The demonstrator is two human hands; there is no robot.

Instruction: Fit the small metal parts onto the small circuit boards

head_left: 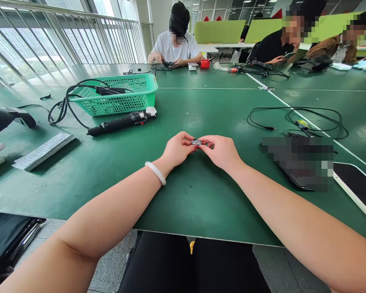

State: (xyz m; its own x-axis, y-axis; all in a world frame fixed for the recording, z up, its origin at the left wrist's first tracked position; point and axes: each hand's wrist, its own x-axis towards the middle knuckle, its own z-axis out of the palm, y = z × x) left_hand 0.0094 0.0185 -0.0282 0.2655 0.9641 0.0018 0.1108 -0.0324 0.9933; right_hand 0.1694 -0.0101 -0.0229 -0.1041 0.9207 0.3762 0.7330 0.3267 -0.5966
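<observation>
Between my two hands, just above the green table (183,203), is a small part with a black-and-white pattern (196,142); its exact kind is too small to make out. My left hand (179,149), with a white bracelet on its wrist, pinches the part's left end between thumb and fingers. Its right end is pinched the same way by my right hand (221,149). Fingertips cover both ends, so only the middle shows. Left of my hands lies a black electric screwdriver (122,122) with a pale cap at one end.
Behind the screwdriver stands a green plastic basket (118,103) holding cables. A stack of paper slips (44,150) and a dark handheld device (10,118) lie left. On the right are a coiled cable (314,112), a blurred dark object (297,162) and a phone (358,187). Several people sit across.
</observation>
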